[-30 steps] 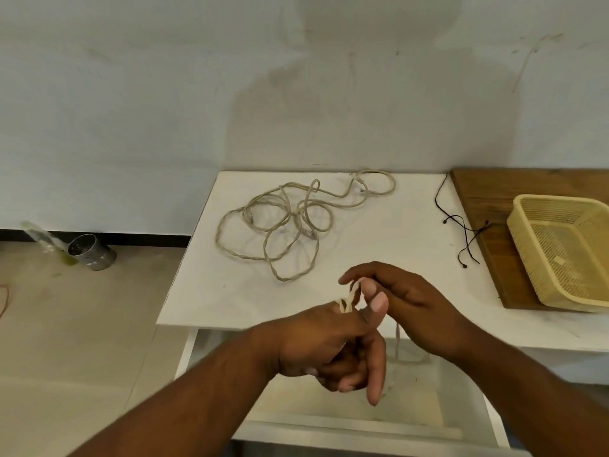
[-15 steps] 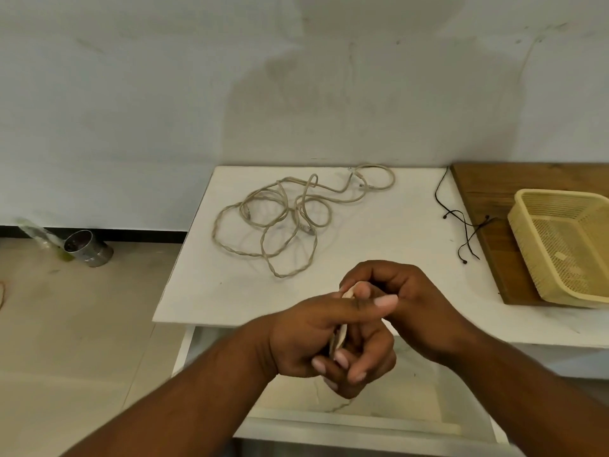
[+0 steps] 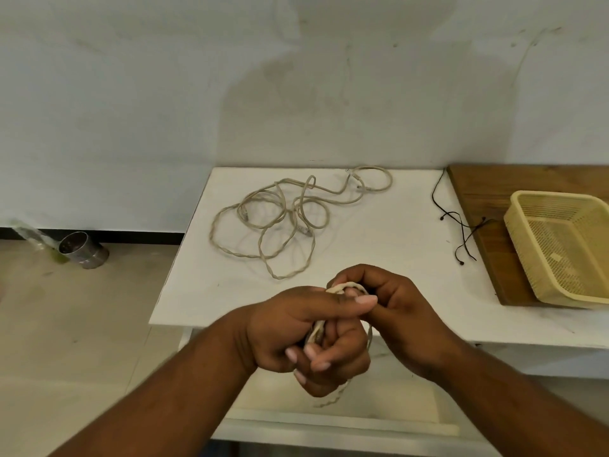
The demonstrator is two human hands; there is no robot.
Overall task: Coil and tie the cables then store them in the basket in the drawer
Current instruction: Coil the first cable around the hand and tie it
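Both hands over open drawer. Left hand fisted round coiled cable, long axis roughly upright; right hand pinches its top loop (nearer). Basket far right; 1 cable beyond, uncoiled.

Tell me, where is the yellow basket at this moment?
In the head view the yellow basket sits at the far right, on the wooden board beside the white table, with the thin black cord just left of it.
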